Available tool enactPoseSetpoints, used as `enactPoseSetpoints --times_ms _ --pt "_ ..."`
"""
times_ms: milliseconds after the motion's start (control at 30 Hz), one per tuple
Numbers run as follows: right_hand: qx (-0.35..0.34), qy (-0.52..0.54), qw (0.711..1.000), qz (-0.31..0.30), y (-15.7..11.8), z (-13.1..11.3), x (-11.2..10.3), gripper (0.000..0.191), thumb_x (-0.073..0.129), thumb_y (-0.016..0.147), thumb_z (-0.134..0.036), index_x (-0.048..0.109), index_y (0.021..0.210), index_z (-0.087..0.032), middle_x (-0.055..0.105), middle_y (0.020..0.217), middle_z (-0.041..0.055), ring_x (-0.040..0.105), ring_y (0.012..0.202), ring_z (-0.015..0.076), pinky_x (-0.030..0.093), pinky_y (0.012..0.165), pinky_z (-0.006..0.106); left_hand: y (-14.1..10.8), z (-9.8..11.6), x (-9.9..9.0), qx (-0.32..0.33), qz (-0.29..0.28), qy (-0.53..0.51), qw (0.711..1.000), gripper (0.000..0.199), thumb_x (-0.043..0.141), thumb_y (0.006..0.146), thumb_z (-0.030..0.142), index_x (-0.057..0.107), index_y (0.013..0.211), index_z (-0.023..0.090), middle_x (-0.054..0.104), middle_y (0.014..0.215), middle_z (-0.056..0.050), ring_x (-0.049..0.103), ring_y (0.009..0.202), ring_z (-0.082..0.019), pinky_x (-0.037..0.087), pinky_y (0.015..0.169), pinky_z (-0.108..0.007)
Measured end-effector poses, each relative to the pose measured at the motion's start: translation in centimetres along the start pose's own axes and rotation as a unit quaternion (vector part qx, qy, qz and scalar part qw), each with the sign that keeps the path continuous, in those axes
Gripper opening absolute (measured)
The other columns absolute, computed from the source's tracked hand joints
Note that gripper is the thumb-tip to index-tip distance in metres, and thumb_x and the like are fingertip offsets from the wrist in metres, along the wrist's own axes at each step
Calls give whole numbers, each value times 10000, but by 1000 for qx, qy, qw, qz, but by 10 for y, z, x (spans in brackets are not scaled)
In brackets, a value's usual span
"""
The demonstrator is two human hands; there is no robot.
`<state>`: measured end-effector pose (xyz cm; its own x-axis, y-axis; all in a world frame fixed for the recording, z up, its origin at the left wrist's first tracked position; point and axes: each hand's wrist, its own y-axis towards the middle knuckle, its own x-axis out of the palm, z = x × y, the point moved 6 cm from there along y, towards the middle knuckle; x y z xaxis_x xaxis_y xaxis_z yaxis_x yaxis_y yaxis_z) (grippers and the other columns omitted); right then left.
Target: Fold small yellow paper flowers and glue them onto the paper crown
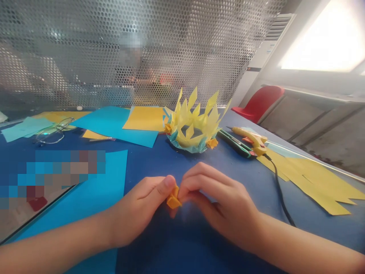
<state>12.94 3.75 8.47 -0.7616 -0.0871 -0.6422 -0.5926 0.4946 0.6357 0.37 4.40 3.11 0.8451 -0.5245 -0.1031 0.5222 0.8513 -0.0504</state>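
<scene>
Between my two hands is a small folded piece of orange-yellow paper (173, 201), held just above the blue table. My left hand (144, 207) pinches it between thumb and fingers. From the other side, the bent fingers of my right hand (224, 199) close at its right edge; the fingertips are partly hidden. Beyond the hands stands a paper crown (196, 133) with tall yellow points, a pale blue folded band and orange folded paper pieces on it.
A yellow glue gun (253, 140) with a black cord lies right of a dark green-handled tool (236, 144). Yellow paper strips (319, 179) are at the right. Blue sheets (111, 123), orange paper (145, 118) and glasses (51, 135) lie behind; a screened device (19, 224) is at left.
</scene>
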Motion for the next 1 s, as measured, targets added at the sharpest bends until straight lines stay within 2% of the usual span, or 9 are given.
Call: enactPoseSetpoints --times_ms 100,167,300,467,600,667,733,833,1000 --pt "-53 -68 996 -8 -4 -5 0 221 472 952 -46 615 859 -186 665 807 30 601 717 121 533 685 229 6 -1 -1 -6 -25 -68 997 407 451 955 522 610 772 195 612 802 -3 532 794 -167 415 775 -265" --pt "-68 -88 994 -22 -5 -5 1 237 442 975 -69 619 864 -181 676 807 36 589 706 127 523 679 238 9 -7 -3 -47 -3 -131 990 300 591 893 513 572 976 226 656 796 22 574 772 -153 427 750 -258" --pt "-72 -108 991 -34 -4 -5 1 303 385 1008 -96 630 845 -164 673 789 33 556 675 121 500 660 229 11 -8 -4 -47 25 -169 984 302 638 868 504 510 851 232 647 652 59 603 671 -129 430 678 -235" --pt "-86 -133 987 -27 -5 -6 1 275 399 999 -95 636 872 -154 665 799 41 544 688 131 494 650 241 10 1 -7 0 60 -74 995 366 620 883 483 664 671 187 625 613 26 524 617 -120 410 618 -226" --pt "-44 -151 987 37 -6 -1 -7 186 467 957 -64 604 883 -166 650 823 46 556 743 132 512 703 243 8 1 -5 -17 51 -138 989 157 769 782 379 795 861 246 676 699 36 558 699 -121 459 680 -208" --pt "-23 -142 988 59 -6 1 -10 159 500 937 -50 589 881 -169 633 823 39 563 745 119 515 705 220 7 0 -1 -36 36 -180 982 243 831 721 249 799 956 299 711 757 49 598 775 -126 481 756 -211" --pt "-15 -130 989 66 -6 1 -11 145 520 928 -51 581 885 -175 627 832 35 567 744 113 519 703 207 6 0 -1 -40 41 -190 980 255 812 741 191 804 965 313 743 806 43 613 801 -124 487 778 -213" --pt "-24 -119 990 74 -6 -1 -11 150 528 920 -43 582 891 -181 629 843 33 568 742 117 525 704 213 7 0 -2 -33 59 -200 977 159 793 777 270 816 933 293 744 772 30 583 708 -102 475 696 -195" --pt "-69 -133 986 77 -9 -5 -14 172 489 938 -43 593 910 -178 639 823 38 560 736 131 535 687 249 8 -4 12 -35 32 -303 952 241 811 745 401 814 902 219 651 701 24 489 670 -80 428 659 -163"
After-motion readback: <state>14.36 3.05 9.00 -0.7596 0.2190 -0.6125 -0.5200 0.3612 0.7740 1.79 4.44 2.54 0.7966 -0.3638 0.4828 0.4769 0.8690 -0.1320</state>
